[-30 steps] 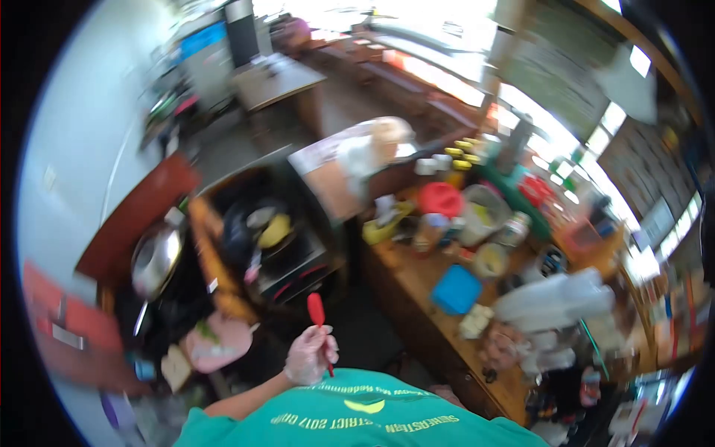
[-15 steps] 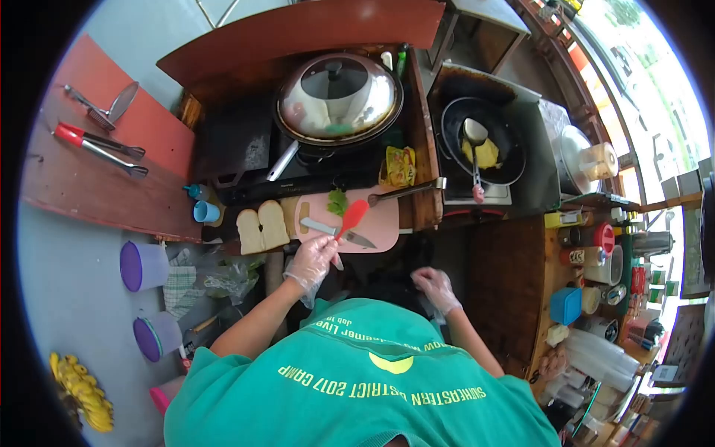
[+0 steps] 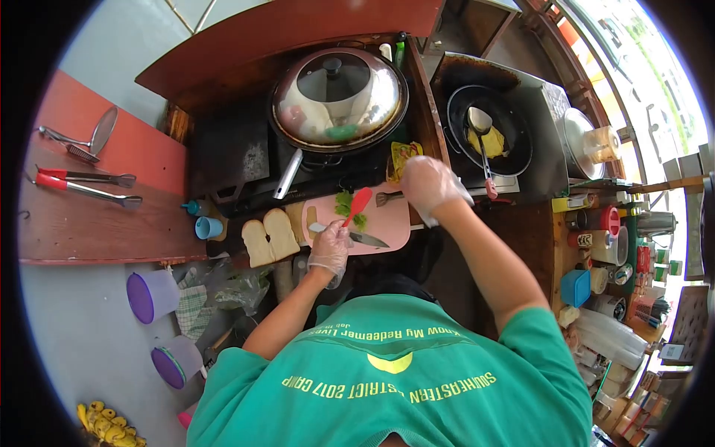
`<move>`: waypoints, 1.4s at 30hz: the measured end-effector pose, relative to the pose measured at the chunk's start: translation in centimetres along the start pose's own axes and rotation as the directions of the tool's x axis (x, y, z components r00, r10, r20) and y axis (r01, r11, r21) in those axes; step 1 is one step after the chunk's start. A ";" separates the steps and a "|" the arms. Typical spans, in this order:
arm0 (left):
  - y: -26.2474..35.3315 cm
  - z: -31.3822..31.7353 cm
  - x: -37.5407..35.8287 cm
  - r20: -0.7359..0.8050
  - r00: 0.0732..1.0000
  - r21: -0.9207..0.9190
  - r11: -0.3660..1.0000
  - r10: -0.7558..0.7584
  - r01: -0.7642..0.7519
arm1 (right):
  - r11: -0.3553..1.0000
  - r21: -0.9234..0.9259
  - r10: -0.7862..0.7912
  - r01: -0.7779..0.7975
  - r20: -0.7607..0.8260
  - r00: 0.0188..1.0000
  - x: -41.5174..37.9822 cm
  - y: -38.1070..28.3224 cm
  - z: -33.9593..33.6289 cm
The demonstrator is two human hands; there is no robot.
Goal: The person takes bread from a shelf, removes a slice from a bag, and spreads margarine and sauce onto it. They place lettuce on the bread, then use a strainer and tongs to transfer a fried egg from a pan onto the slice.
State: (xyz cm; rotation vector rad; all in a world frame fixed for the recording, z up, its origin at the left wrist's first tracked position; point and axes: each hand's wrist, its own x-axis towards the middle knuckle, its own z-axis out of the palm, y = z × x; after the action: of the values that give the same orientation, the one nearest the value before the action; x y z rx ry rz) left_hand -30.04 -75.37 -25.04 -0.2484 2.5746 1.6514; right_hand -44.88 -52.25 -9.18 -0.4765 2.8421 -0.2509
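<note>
My left hand (image 3: 329, 249), in a clear plastic glove, grips a small red spatula (image 3: 360, 203) with its head up over the pink cutting board (image 3: 398, 232). A knife (image 3: 369, 239) and green leaves (image 3: 346, 205) lie on that board. My gloved right hand (image 3: 430, 186) is curled beside a yellow packet (image 3: 403, 155). It covers the handle of a metal utensil (image 3: 387, 198) that rests across the board's right side; what its fingers hold, if anything, is hidden. Two bread slices (image 3: 269, 237) lie side by side left of the board.
A lidded pan (image 3: 339, 104) sits on the stove behind the board. To the right, a dark wok (image 3: 484, 97) holds a ladle (image 3: 481, 123) and yellow food (image 3: 491, 141). A blue cup (image 3: 208, 227) stands at the left, and red-handled tongs (image 3: 89, 182) hang on the wall.
My right hand has moved up and forward from near my body to the utensil and packet. My left hand still holds the spatula, slightly lower. More of the leaves show.
</note>
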 end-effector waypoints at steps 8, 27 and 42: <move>-1.6 -2.6 -5.4 -0.101 0.979 -0.150 0.976 -0.175 0.159 | 0.937 -0.256 0.303 -0.238 0.253 0.919 12.2 2.9 10.2; -5.2 -5.7 -9.8 -0.252 0.928 -0.390 0.906 -0.275 0.162 | 0.926 -0.081 0.376 -0.368 0.121 0.919 10.8 3.0 7.1; 14.7 -3.1 2.0 -0.074 0.968 -0.388 0.888 0.238 -0.248 | 0.967 0.010 0.250 -0.255 -0.227 0.941 -3.9 -3.4 1.7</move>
State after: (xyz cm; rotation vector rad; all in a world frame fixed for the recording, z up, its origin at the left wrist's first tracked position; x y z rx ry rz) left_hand -34.53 -72.39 -10.84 0.0411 2.3392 2.2676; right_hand -39.83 -54.28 -9.22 -0.0857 3.0896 -0.2413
